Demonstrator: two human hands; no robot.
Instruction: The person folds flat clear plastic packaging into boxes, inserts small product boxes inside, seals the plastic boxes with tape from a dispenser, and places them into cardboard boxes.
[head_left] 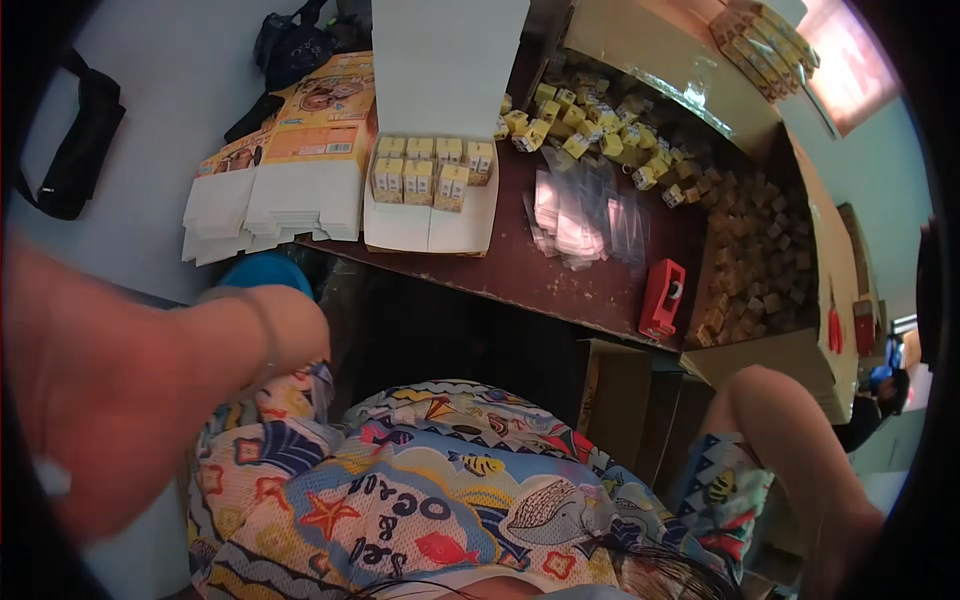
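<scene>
My left hand (85, 400) is raised close to the camera at the left edge, large and smeared by motion, so its fingers cannot be made out. My right forearm (800, 450) bends back toward the lower right, and the hand itself is out of frame. In front of me on the dark red table (470, 275) stands a white box (428, 238) with its lid up. Several small yellow printed boxes (417, 182) stand in rows inside it. Neither hand is near this box.
Left of the white box lie stacked orange-and-white flat cartons (310, 190). Clear plastic sleeves (570, 215) and a red tape dispenser (662, 298) lie to the right. Loose yellow boxes (600, 125) are heaped behind. A large cardboard carton (765, 355) holds many small brown boxes (760, 250).
</scene>
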